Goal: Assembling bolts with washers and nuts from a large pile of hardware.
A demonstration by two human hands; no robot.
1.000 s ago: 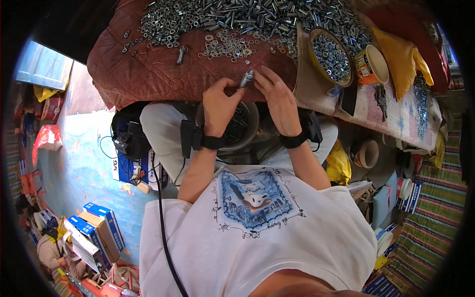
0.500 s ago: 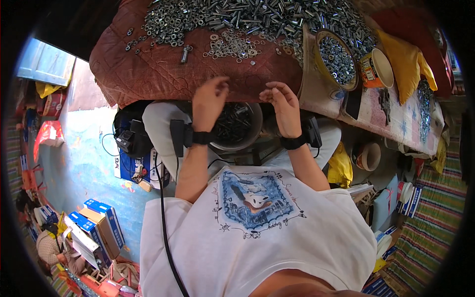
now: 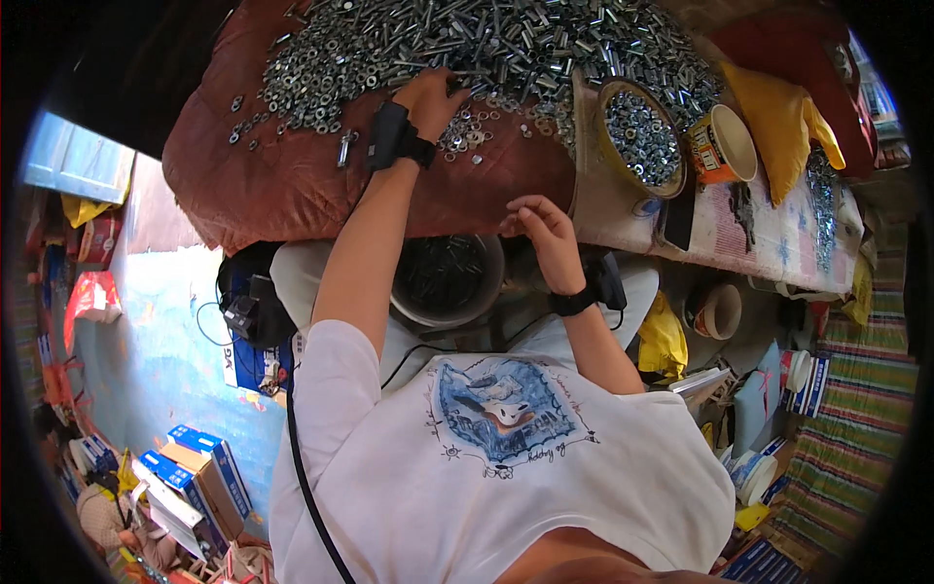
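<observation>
My left hand (image 3: 428, 102) reaches out over the near edge of a big heap of metal bolts or sleeves (image 3: 496, 44). Its fingers are bent down among the pieces; what they pinch, if anything, is hidden. Around and just right of that wrist lie flat washers (image 3: 472, 131), and to the left spread many nuts (image 3: 311, 92). A single bolt (image 3: 344, 149) lies apart on the red quilted cover (image 3: 263, 185). My right hand (image 3: 547, 234) hovers by the cover's front edge, fingers loosely curved and apart, with nothing visible in them. Between my knees stands a bucket (image 3: 496, 282) holding dark metal pieces.
A yellowish bowl (image 3: 608, 146) full of small nuts stands at the right, beside a paper tub (image 3: 730, 146) and a yellow bag (image 3: 783, 136). Black cable (image 3: 306, 487) runs down my left side. Blue-and-white cartons (image 3: 199, 457) stand on the floor at left.
My left hand has moved forward from above the cover's front edge to the heap. My right hand stays near the edge, slightly lower in view. The whole view has shifted a little.
</observation>
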